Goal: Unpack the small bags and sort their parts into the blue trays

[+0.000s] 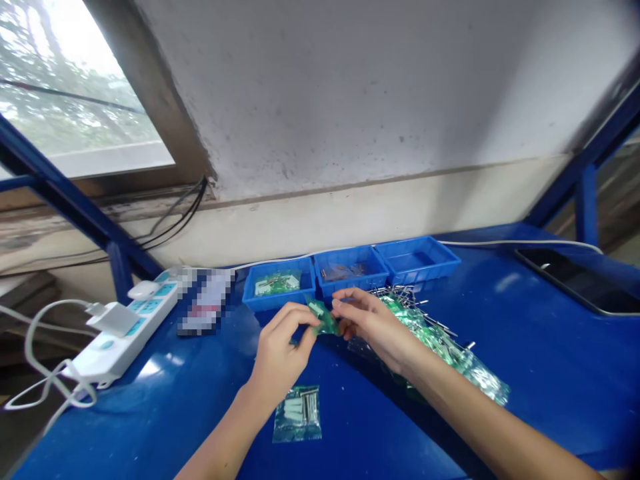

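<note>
A small green-tinted plastic bag (324, 320) is stretched between my two hands above the middle of the table. My left hand (286, 340) pinches its left edge between thumb and forefinger. My right hand (373, 323) is at the bag's right edge with its fingers closed on it, partly hiding that side. White pieces seem to show inside the bag. Below my hands lies another small plastic bag (297, 415), flat on the table, with white strips and metal pins inside. A pile of green plastic bags (450, 347) with loose metal pins (397, 293) lies beyond my right forearm.
Three blue bins line the back: the left bin (253, 305) contains bags with white pieces, the middle bin (333, 288) small brownish parts, and the right bin (420, 270) stands beside them. A power strip (133, 333) lies left, a black phone-like slab (585, 280) right.
</note>
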